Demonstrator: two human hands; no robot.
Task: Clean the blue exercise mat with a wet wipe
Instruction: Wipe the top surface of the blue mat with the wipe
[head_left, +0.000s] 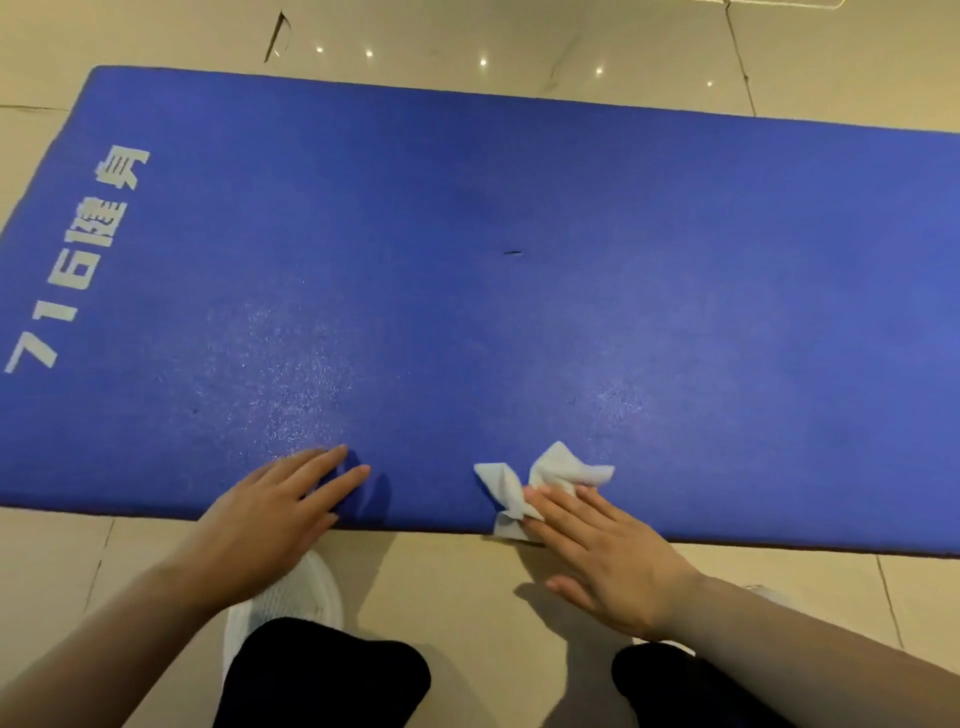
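The blue exercise mat (467, 260) lies flat across the floor, with white lettering near its left end and damp, shiny patches toward its near edge. A crumpled white wet wipe (550, 475) lies on the mat's near edge. My right hand (608, 551) presses on it with straight fingers. My left hand (270, 514) rests flat on the near edge of the mat, fingers straight, holding nothing.
Beige floor tiles (467, 582) surround the mat. My white shoe (291, 603) and black trouser knees (322, 675) are at the bottom, just before the mat's near edge. A small dark mark (512, 253) sits mid-mat.
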